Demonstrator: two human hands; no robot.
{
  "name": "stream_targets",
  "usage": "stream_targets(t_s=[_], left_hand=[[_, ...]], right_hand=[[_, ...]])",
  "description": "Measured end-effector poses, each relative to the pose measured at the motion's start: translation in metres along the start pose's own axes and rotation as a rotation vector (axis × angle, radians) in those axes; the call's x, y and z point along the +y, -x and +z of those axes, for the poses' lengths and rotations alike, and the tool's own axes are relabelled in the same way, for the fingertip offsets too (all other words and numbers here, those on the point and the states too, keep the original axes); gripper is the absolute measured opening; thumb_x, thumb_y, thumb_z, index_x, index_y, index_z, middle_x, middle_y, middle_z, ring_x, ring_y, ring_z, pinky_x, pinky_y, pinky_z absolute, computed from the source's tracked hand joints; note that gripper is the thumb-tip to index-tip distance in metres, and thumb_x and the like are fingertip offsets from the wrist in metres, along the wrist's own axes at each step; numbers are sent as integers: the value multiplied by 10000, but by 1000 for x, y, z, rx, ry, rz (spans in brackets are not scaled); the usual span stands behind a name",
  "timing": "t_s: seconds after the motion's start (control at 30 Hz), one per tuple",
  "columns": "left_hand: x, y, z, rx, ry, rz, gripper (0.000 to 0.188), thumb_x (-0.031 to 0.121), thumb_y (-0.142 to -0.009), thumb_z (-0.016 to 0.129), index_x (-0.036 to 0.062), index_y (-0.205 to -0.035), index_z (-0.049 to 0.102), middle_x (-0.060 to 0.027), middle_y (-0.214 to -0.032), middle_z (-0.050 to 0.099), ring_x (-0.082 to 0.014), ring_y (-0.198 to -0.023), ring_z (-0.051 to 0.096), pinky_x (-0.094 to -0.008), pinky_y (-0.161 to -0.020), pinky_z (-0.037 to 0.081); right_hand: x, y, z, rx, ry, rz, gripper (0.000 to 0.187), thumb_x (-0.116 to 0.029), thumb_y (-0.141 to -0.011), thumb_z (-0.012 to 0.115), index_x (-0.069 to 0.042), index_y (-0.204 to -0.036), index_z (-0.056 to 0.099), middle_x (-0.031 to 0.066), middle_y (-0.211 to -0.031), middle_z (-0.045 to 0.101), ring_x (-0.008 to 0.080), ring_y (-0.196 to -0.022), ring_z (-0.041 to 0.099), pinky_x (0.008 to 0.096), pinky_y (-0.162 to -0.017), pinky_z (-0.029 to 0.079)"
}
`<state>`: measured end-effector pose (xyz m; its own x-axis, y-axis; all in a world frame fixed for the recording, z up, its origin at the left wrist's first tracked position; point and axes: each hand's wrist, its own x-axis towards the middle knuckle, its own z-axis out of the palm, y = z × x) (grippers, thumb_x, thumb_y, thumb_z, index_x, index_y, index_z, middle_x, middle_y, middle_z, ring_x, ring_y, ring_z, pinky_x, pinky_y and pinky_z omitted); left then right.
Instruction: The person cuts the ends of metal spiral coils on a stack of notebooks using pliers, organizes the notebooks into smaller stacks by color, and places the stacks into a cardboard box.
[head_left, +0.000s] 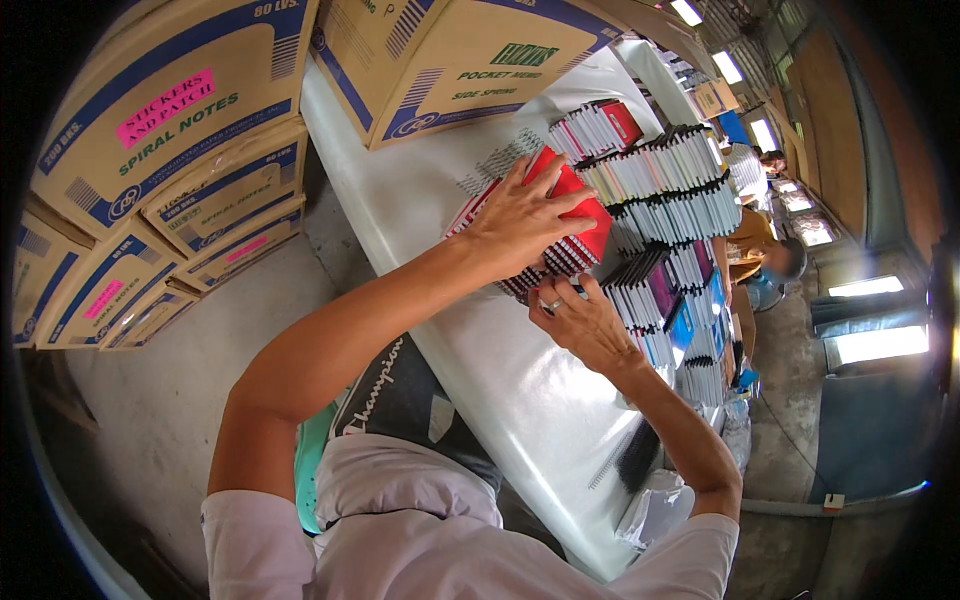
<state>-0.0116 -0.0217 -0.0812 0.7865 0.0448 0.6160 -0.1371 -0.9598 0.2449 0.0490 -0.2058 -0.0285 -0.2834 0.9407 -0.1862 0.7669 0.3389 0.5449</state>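
A stack of spiral notebooks with red covers lies on the white-covered table in front of me. My left hand rests across the top of it, fingers spread over the red cover. At the near side of the stack, the fingers of my right hand are curled against the dark wire bindings; a ring shows on one finger. The right fingertips are partly hidden by the stack. Loose wire spirals lie just beyond my left hand.
Rows of bound notebooks stand to the right, with a smaller red-covered group behind. A cardboard box sits at the table's far end; more boxes are piled left. Dark wire spirals lie nearer me. A person is at right.
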Motion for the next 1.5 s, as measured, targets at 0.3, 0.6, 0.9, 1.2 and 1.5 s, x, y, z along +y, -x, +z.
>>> stream_targets(t_s=[0.3,0.6,0.9,1.2,1.5], left_hand=[[2,-1,-10,-74,17,-6,817,249,-602,825,312,-1345,491,36,-1507,299,-337,-1395,232,-592,-1103,234],[5,57,1,101,2,10,1061,322,-517,835,293,-1449,330,-2,-1529,255,-336,-1404,210,-586,-1102,221],[2,66,29,147,-54,-70,1003,375,-574,814,236,-1450,343,-40,-1526,259,-340,-1409,202,-592,-1090,210],[2,72,41,181,-97,-70,964,441,-606,779,266,-1448,346,-27,-1529,260,-305,-1415,208,-564,-1107,202],[3,71,45,232,-139,-63,973,399,-605,792,268,-1455,336,-54,-1529,256,-325,-1411,214,-562,-1093,245]], right_hand=[[-44,-22,0,-449,-71,517,243,-128,-685,678,-48,-911,640,68,-956,594,212,-956,555,370,-829,415],[-12,11,4,-34,41,104,373,-151,-783,589,-68,-1145,572,113,-1142,507,238,-1106,466,432,-910,383],[-9,17,19,1,145,34,373,-187,-816,574,-71,-1170,549,83,-1165,494,208,-1142,434,400,-939,374],[-12,18,25,6,201,18,365,-215,-836,548,-80,-1175,549,74,-1177,478,201,-1142,433,384,-922,379],[-9,18,24,-10,238,-8,333,-208,-837,542,-102,-1152,561,65,-1168,502,190,-1118,451,376,-904,388]])
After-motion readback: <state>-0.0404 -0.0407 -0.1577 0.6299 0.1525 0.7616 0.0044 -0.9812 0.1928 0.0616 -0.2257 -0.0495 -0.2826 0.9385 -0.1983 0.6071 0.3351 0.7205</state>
